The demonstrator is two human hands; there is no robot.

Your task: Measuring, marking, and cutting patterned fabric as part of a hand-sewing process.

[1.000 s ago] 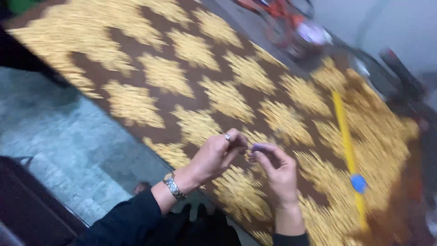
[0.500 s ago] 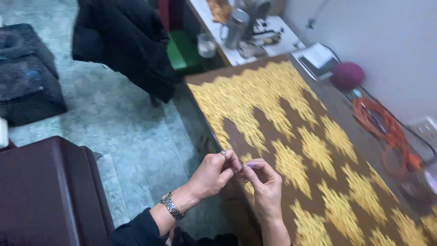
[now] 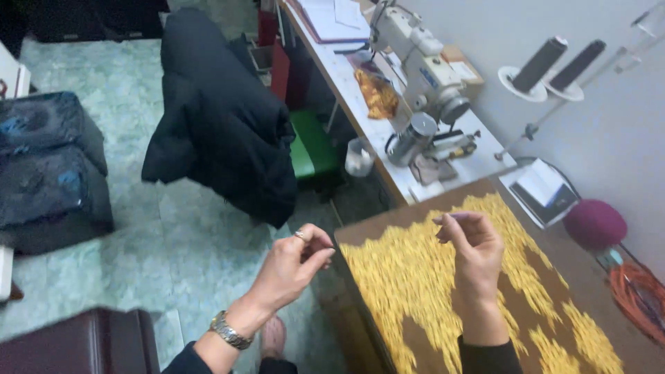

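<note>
Nearest the camera: left hand (image 3: 294,266) raised over the floor just off the table edge, silver metal wristwatch (image 3: 230,331) on the wrist, ring on one finger. Fingers curled in, thumb against forefinger in a pinch. Can't tell what, if anything, sits in the pinch; too small and blurred.

Right hand (image 3: 472,248) is up over the brown cloth with yellow woven pattern (image 3: 443,291), fingertips pinched together, palm turned inward. Same story: whatever is held is too fine to see. The two hands are well apart, with the table's near corner between them. Any thread running between them doesn't resolve.

The patterned cloth covers the table from its near corner out to the right edge of the view. Beyond it on the right: a dark red round cushion (image 3: 594,224), orange coiled cable (image 3: 641,294) just beside it.

Further back: long white worktable (image 3: 353,83) with a cream industrial sewing machine (image 3: 419,59) on it, two dark thread cones on a stand (image 3: 557,62) against the wall. Left of that, a black coat draped over a chair (image 3: 222,121) with a green seat (image 3: 310,145). Dark boxes (image 3: 48,166) on the pale green tiled floor, far left.
</note>
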